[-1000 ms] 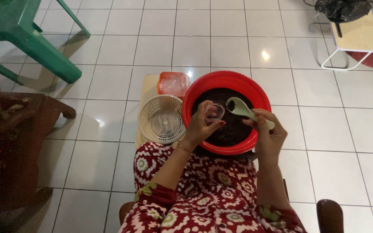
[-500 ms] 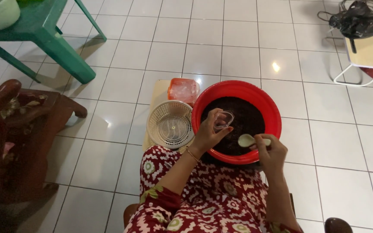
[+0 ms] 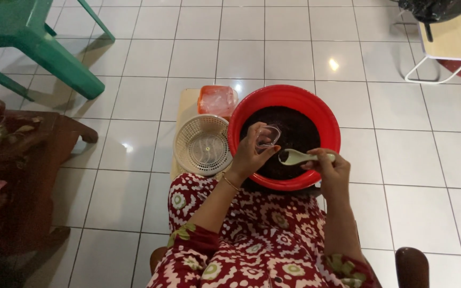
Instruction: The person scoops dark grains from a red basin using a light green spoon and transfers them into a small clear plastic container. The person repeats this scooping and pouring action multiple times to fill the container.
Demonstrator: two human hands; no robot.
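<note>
Landmark: red basin (image 3: 316,104), round, on the white tiled floor (image 3: 134,106) before a seated person in a red patterned garment (image 3: 262,240); filled with a dark, fine material.

Item 1. Left hand (image 3: 249,154), over the basin's near-left rim, fingers curled about a small clear cup (image 3: 267,136) held above the dark fill, mouth tipped toward the spoon.

Item 2. Right hand (image 3: 331,168), at the basin's near-right rim, closed on the handle of a pale green spoon (image 3: 297,157); the bowl of the spoon points left, just beside the cup.

Item 3. White round basket (image 3: 204,145), touching the basin's left side, lying on a pale board (image 3: 185,104).

Item 4. Orange-lidded clear container (image 3: 217,100), at the basin's far-left, behind the basket.

Handling note, as judged: bring the spoon's tip right over the cup mouth, keep the cup level and above the basin so spills fall back in, and take small loads.

Not made out: what the dark fill is; whether the spoon carries any; whether the cup holds anything, its clear wall blending into the fill. The green chair (image 3: 38,42), far left of the basin, and the dark wooden furniture (image 3: 22,160) are cut off.
</note>
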